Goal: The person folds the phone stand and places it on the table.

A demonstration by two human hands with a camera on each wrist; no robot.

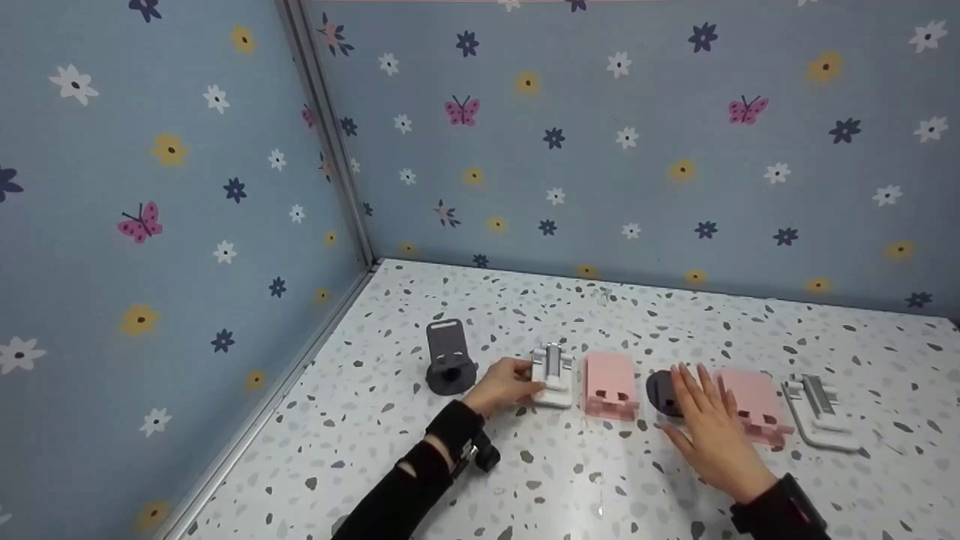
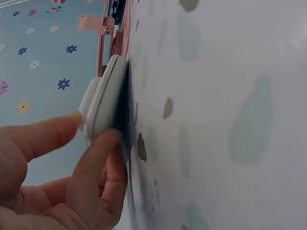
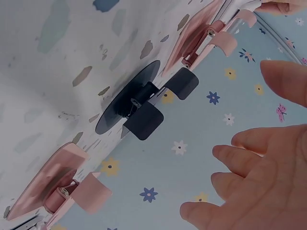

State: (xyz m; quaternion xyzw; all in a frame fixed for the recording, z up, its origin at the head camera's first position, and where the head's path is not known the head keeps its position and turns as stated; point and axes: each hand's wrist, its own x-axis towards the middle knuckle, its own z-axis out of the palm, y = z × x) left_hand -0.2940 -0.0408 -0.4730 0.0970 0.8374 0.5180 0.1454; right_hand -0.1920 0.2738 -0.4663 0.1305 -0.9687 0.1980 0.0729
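A row of foldable phone stands lies on the table. My left hand (image 1: 504, 386) pinches the left edge of a white phone stand (image 1: 553, 396) between thumb and fingers; in the left wrist view the white base (image 2: 106, 98) lifts at a slight tilt off the surface. Over a dark round-based stand (image 1: 661, 394) and the right pink stand (image 1: 756, 401) hovers my right hand (image 1: 716, 442), fingers straight. The right wrist view shows a space between that hand (image 3: 259, 177) and the dark stand (image 3: 146, 120). In the head view, the right hand partly hides both stands.
Between the hands lies another pink stand (image 1: 609, 375). A dark stand (image 1: 448, 346) with its plate raised is left of my left hand. A second white stand (image 1: 821, 416) ends the row at right. Flowered panels (image 1: 570, 172) rise behind and at left of the speckled table (image 1: 360, 427).
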